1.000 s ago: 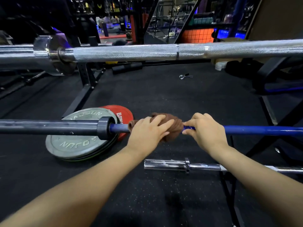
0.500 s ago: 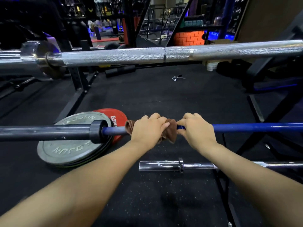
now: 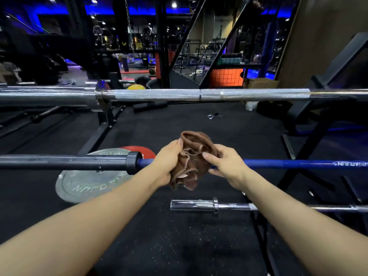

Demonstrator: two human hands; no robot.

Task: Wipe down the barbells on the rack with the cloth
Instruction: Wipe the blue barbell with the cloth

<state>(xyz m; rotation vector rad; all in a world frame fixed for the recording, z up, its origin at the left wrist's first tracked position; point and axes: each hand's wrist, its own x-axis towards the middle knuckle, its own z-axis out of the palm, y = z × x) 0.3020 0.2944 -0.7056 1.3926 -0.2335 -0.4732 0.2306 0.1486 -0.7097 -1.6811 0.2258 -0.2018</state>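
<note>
Lifted off the blue barbell (image 3: 288, 163), the cloth (image 3: 194, 156) sits bunched in both closed hands (image 3: 199, 163).

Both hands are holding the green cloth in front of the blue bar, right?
Not quite: the cloth is brown, not green. The head view shows the left hand and right hand holding it in front of the blue bar.
</note>
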